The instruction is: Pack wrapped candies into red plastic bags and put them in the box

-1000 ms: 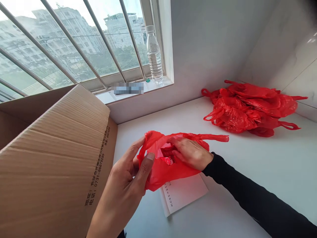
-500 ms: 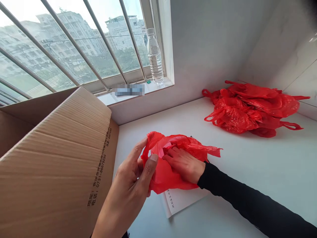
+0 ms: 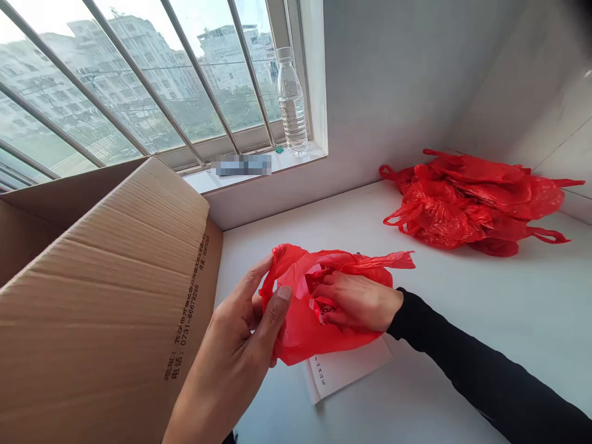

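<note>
My left hand (image 3: 240, 336) pinches the left rim of a red plastic bag (image 3: 300, 336) between thumb and fingers, pulling its mouth wide. Inside the mouth, my right hand (image 3: 363, 302) is closed on a red printed packet (image 3: 326, 310); its fingertips are partly hidden. One bag handle sticks out to the right above my wrist. Beneath the bag lies a white booklet (image 3: 346, 370) with a line of handwriting-like characters, its upper part covered.
A large open cardboard box (image 3: 115, 296) stands at left. Several crumpled red plastic bags (image 3: 481, 203) are heaped at the back right of the white table (image 3: 296, 222). On the windowsill are a water bottle (image 3: 292, 111) and a blurred flat item (image 3: 243, 164).
My right hand has shifted a little right and lifted, uncovering more of the printed packet in the bag. My left hand keeps its hold on the rim.
</note>
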Motion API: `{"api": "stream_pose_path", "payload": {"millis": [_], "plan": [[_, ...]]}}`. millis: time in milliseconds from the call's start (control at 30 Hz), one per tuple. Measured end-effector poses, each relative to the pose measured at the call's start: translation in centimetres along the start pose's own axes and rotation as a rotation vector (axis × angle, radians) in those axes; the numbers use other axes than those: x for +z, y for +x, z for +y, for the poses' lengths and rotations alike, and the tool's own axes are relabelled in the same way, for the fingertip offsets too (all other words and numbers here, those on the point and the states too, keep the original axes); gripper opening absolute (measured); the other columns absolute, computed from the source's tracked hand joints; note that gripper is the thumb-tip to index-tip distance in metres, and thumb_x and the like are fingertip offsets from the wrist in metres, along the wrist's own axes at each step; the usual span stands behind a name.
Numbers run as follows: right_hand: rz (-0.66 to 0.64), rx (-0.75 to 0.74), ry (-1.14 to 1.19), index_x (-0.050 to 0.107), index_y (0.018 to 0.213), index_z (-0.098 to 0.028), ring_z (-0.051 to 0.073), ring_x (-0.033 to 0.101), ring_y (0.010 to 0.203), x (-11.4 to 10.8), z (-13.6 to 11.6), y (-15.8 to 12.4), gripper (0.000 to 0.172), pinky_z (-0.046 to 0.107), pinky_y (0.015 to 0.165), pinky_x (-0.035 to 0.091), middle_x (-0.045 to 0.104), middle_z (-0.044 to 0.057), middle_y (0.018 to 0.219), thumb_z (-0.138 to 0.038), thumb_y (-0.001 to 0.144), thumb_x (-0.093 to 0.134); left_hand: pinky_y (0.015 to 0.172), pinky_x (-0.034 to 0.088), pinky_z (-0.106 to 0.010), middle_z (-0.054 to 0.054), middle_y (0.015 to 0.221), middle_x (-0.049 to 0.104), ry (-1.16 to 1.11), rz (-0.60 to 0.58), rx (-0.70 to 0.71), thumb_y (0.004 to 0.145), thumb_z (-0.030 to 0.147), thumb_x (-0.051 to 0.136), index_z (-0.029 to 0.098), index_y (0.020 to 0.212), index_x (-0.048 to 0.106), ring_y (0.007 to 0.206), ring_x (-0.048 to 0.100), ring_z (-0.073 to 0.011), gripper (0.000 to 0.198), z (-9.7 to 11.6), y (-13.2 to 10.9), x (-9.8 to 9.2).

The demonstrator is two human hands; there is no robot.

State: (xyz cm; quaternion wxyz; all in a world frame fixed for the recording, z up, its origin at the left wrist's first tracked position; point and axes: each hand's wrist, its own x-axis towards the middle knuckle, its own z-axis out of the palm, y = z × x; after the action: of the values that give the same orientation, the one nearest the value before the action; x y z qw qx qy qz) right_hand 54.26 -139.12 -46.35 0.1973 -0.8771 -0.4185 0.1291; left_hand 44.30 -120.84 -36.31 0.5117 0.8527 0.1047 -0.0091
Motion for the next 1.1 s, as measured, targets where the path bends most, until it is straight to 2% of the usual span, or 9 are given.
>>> {"api": "stream_pose_path", "payload": {"millis": [133, 267, 433, 633, 733, 867, 933, 1033, 1100], "plan": [[0.095, 0.131, -0.032, 0.064, 0.127, -0.017, 0.028, 0.059, 0.118, 0.5, 0.5, 0.7, 0.029, 0.037, 0.094, 0.047, 0.064, 0.015, 0.125, -0.029, 0.104, 0.051, 0.049, 0.039, -0.024, 0.007, 0.057, 0.049, 0.013, -0.031, -0.023, 0.094, 0.059, 0.059, 0.032, 0.148, 0.049, 0.051, 0.045, -0.0141, 0.061, 0.0, 0.0, 0.0], [0.127, 0.212, -0.076, 0.063, 0.124, -0.013, 0.029, 0.059, 0.116, 1.3, 0.4, 1.4, 0.026, 0.037, 0.093, 0.047, 0.062, 0.016, 0.125, -0.022, 0.102, 0.051, 0.05, 0.039, -0.025, 0.007, 0.057, 0.051, 0.024, -0.096, -0.027, 0.096, 0.058, 0.057, 0.032, 0.149, 0.046, 0.051, 0.048, -0.0142, 0.06, 0.1, 0.0, 0.1], [0.133, 0.276, -0.115, 0.064, 0.117, -0.008, 0.031, 0.06, 0.109, 1.8, 0.5, 1.9, 0.023, 0.039, 0.087, 0.049, 0.063, 0.019, 0.12, -0.015, 0.099, 0.052, 0.052, 0.04, -0.025, 0.007, 0.058, 0.051, 0.069, -0.108, -0.028, 0.097, 0.059, 0.055, 0.032, 0.15, 0.044, 0.053, 0.048, -0.0143, 0.06, 0.2, -0.1, 0.1], [0.174, 0.252, -0.089, 0.062, 0.116, -0.009, 0.03, 0.059, 0.11, 0.7, 0.3, 1.5, 0.02, 0.04, 0.09, 0.048, 0.064, 0.016, 0.117, -0.012, 0.097, 0.055, 0.049, 0.04, -0.024, 0.007, 0.059, 0.051, 0.007, -0.097, -0.027, 0.097, 0.058, 0.058, 0.032, 0.149, 0.047, 0.052, 0.047, -0.0139, 0.06, -0.1, -0.2, -0.2], [0.19, 0.224, -0.039, 0.063, 0.113, -0.013, 0.026, 0.062, 0.104, 0.4, -0.1, 1.5, 0.019, 0.037, 0.086, 0.049, 0.067, 0.012, 0.111, -0.013, 0.101, 0.049, 0.046, 0.04, -0.021, 0.006, 0.058, 0.05, -0.043, -0.087, 0.029, 0.097, 0.056, 0.058, 0.03, 0.15, 0.046, 0.052, 0.044, -0.0125, 0.06, -0.7, -0.1, -0.5], [0.227, 0.167, 0.046, 0.049, 0.139, -0.019, 0.017, 0.061, 0.114, 0.4, -0.1, 1.6, 0.036, 0.028, 0.09, 0.049, 0.063, 0.008, 0.132, -0.013, 0.106, 0.038, 0.044, 0.041, -0.018, 0.006, 0.059, 0.055, -0.042, -0.088, 0.083, 0.098, 0.051, 0.058, 0.033, 0.151, 0.046, 0.051, 0.043, -0.0115, 0.057, -1.3, 0.0, -0.9], [0.204, 0.15, 0.067, 0.047, 0.14, -0.018, 0.016, 0.063, 0.113, 0.3, -0.1, 1.4, 0.035, 0.027, 0.088, 0.05, 0.064, 0.008, 0.132, -0.015, 0.106, 0.038, 0.044, 0.041, -0.017, 0.005, 0.06, 0.056, -0.048, -0.084, 0.085, 0.098, 0.05, 0.059, 0.033, 0.15, 0.048, 0.051, 0.044, -0.0115, 0.055, -1.3, 0.0, -1.0], [0.078, 0.108, 0.051, 0.061, 0.118, -0.017, 0.022, 0.067, 0.096, 0.0, -0.4, 0.5, 0.021, 0.032, 0.078, 0.051, 0.07, 0.008, 0.11, -0.026, 0.099, 0.059, 0.045, 0.045, -0.019, 0.004, 0.062, 0.059, -0.069, -0.076, 0.049, 0.096, 0.052, 0.061, 0.033, 0.15, 0.048, 0.053, 0.047, -0.0127, 0.058, -1.1, -0.1, -1.1], [-0.012, 0.088, 0.018, 0.066, 0.107, -0.014, 0.028, 0.066, 0.096, 0.0, -0.8, -0.1, 0.023, 0.037, 0.077, 0.05, 0.07, 0.011, 0.107, -0.027, 0.089, 0.073, 0.046, 0.047, -0.02, 0.003, 0.064, 0.059, -0.074, -0.08, 0.031, 0.096, 0.053, 0.062, 0.033, 0.15, 0.048, 0.054, 0.05, -0.0138, 0.06, -1.1, -0.2, -1.1]]}}
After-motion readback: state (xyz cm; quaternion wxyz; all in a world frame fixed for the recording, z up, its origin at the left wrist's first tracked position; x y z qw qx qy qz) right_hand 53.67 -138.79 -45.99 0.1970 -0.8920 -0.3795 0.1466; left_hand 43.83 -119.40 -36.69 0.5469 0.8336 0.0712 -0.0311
